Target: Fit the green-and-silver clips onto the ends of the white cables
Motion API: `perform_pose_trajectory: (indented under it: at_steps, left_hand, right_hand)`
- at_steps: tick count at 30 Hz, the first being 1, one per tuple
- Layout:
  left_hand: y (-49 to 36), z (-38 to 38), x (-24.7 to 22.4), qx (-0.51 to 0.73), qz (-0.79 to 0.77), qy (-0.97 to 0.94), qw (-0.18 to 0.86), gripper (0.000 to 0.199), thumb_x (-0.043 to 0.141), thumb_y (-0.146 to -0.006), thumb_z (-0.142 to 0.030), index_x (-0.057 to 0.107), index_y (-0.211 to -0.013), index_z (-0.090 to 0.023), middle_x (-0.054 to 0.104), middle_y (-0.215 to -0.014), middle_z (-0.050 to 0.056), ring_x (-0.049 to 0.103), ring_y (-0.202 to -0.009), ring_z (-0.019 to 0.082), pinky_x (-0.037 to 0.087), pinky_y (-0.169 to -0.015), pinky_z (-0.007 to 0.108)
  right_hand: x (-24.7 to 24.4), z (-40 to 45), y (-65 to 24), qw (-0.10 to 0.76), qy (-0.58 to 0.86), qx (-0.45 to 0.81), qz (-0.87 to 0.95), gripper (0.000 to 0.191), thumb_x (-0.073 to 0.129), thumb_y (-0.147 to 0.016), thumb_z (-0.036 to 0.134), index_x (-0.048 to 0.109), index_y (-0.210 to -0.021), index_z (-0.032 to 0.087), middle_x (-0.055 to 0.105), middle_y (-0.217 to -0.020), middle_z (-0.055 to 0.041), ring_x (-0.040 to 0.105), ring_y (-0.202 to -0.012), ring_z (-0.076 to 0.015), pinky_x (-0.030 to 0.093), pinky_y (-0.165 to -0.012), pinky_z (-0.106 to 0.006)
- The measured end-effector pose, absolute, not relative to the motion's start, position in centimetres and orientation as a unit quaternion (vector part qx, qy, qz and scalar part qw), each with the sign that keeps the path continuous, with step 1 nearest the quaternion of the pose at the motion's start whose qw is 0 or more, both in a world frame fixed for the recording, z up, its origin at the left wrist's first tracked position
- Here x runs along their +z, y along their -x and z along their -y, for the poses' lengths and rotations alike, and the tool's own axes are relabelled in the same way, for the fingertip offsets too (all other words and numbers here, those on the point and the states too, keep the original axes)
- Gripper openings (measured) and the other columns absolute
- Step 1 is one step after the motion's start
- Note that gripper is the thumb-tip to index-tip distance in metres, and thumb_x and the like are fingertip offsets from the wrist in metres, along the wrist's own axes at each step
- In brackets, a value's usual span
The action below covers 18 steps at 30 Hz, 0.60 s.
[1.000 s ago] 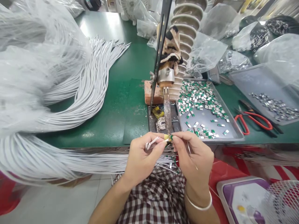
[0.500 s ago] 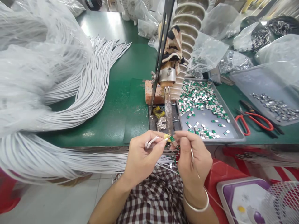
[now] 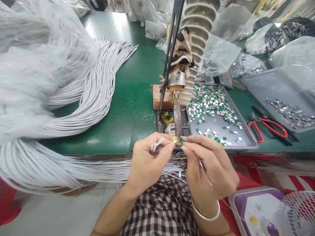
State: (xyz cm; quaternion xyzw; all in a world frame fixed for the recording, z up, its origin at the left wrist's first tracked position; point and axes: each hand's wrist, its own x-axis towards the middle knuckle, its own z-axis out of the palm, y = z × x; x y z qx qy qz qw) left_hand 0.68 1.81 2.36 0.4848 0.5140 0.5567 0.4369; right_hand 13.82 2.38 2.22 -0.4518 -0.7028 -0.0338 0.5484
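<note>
My left hand (image 3: 150,160) is closed on several white cables (image 3: 157,143), whose cut ends stick up between the fingers. One white cable end at its fingertips points at a small green circuit board (image 3: 181,140). My right hand (image 3: 209,167) pinches that board, which its fingers partly cover. A thin wire (image 3: 201,164), looking like solder, also runs through the right hand. Above the fingertips stands a clamped soldering iron (image 3: 177,114), its long tip pointing down and meeting the spot where cable and board come together. Whether they touch is too small to tell.
A grey tray (image 3: 246,139) of loose circuit boards lies right of the iron. Beyond it are red-handled pliers (image 3: 274,127) and a bin (image 3: 261,85) of metal parts. White cable bundles (image 3: 98,98) cover the left. A brick (image 3: 159,98) and ribbed hose (image 3: 197,36) stand behind.
Both hands have moved slightly up toward the iron's tip. My right hand has turned, bringing the board and cable end under the tip; less of the board shows.
</note>
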Motion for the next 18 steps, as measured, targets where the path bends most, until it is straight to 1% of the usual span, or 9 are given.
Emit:
perform_pose_trajectory:
  at_steps: [4,7,8,10,13,16,18]
  left_hand:
    - [-0.6,-1.5,2.4,0.553,-0.507,-0.484,0.451,0.014,0.064,-0.085,-0.014,0.068,-0.073,-0.019,0.078,-0.083,-0.001,0.068,-0.073,0.012,0.050,-0.063,0.019]
    - [-0.6,-1.3,2.3,0.547,-0.511,-0.487,0.450,0.014,0.064,-0.085,-0.013,0.068,-0.073,-0.019,0.078,-0.081,0.000,0.068,-0.073,0.013,0.049,-0.062,0.019]
    - [-0.6,-1.2,2.2,0.545,-0.513,-0.488,0.448,0.014,0.064,-0.086,-0.014,0.068,-0.074,-0.019,0.078,-0.081,0.000,0.068,-0.074,0.013,0.049,-0.062,0.020]
    - [-0.6,-1.2,2.0,0.540,-0.515,-0.493,0.448,0.014,0.063,-0.087,-0.015,0.069,-0.075,-0.019,0.077,-0.081,0.001,0.067,-0.076,0.014,0.049,-0.063,0.020]
    - [-0.5,-1.2,1.7,0.526,-0.510,-0.519,0.442,0.012,0.063,-0.088,-0.016,0.068,-0.076,-0.019,0.075,-0.085,0.003,0.066,-0.078,0.014,0.049,-0.066,0.021]
    - [-0.2,-1.5,1.7,0.491,-0.501,-0.571,0.426,0.010,0.065,-0.086,-0.015,0.068,-0.076,-0.017,0.070,-0.086,0.005,0.063,-0.080,0.014,0.046,-0.062,0.020]
    - [0.0,-1.7,1.8,0.463,-0.493,-0.578,0.456,0.013,0.064,-0.086,-0.015,0.067,-0.073,-0.016,0.069,-0.083,0.004,0.062,-0.077,0.014,0.045,-0.062,0.021]
  right_hand:
    - [1.9,-2.2,-14.0,0.561,0.434,0.023,0.704,0.016,0.066,-0.084,0.003,0.069,-0.091,0.017,0.073,-0.093,-0.0023,0.070,-0.087,-0.0131,0.059,-0.083,-0.028]
    - [1.5,-1.9,-14.2,0.590,0.405,0.102,0.691,0.017,0.054,-0.091,0.004,0.065,-0.097,0.016,0.071,-0.092,-0.0041,0.069,-0.090,-0.0150,0.058,-0.080,-0.030]
    - [1.4,-1.8,-14.3,0.591,0.404,0.126,0.686,0.019,0.049,-0.093,0.006,0.064,-0.097,0.016,0.070,-0.089,-0.0034,0.068,-0.087,-0.0141,0.057,-0.077,-0.029]
    - [1.3,-1.7,-14.6,0.568,0.433,0.170,0.679,0.022,0.044,-0.096,0.008,0.064,-0.094,0.018,0.066,-0.079,0.0001,0.064,-0.075,-0.0102,0.053,-0.068,-0.024]
    - [1.3,-1.9,-15.0,0.504,0.495,0.213,0.675,0.019,0.051,-0.096,0.014,0.063,-0.083,0.019,0.061,-0.068,0.0040,0.056,-0.059,-0.0066,0.047,-0.059,-0.021]
    - [1.4,-2.1,-15.2,0.485,0.511,0.205,0.679,0.015,0.059,-0.093,0.016,0.062,-0.078,0.019,0.060,-0.064,0.0044,0.053,-0.056,-0.0068,0.046,-0.058,-0.021]
    - [1.2,-2.2,-15.3,0.470,0.505,0.196,0.697,0.014,0.058,-0.092,0.015,0.063,-0.079,0.019,0.061,-0.066,0.0038,0.054,-0.057,-0.0075,0.047,-0.059,-0.021]
